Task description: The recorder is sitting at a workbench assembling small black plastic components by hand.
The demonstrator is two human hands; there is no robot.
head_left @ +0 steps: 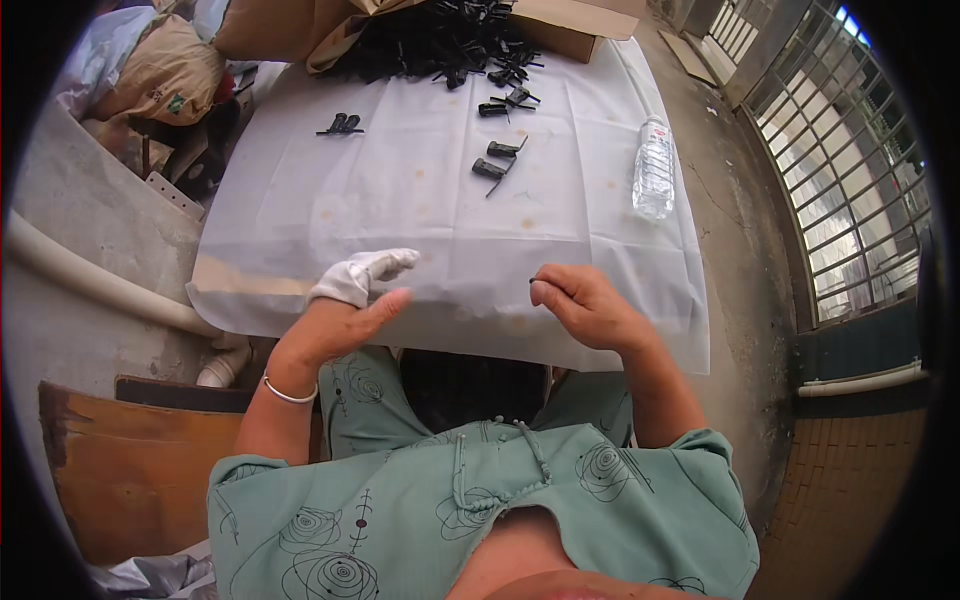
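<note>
Over the near part of the white-covered table, my left hand (360, 287) wears a white glove that leaves the thumb bare. Its fingers are stretched out and the thumb stands apart, with nothing between them. My right hand (585, 303), ungloved, is closed in a pinch. A tiny black piece (532, 281) shows at its fingertips; most of it is hidden. Beyond the hands lie a pair of black plastic parts (495, 160) with thin stems. More black parts (345, 124) sit together farther left, and others (493, 109) lie near the large black pile (430, 40).
A clear plastic bottle (654, 170) lies at the table's right side. At the far edge is a cardboard box (570, 30). Stuffed sacks (165, 75) crowd the far left, and a pale pipe (100, 275) runs along the left wall. Barred windows (850, 150) stand at right.
</note>
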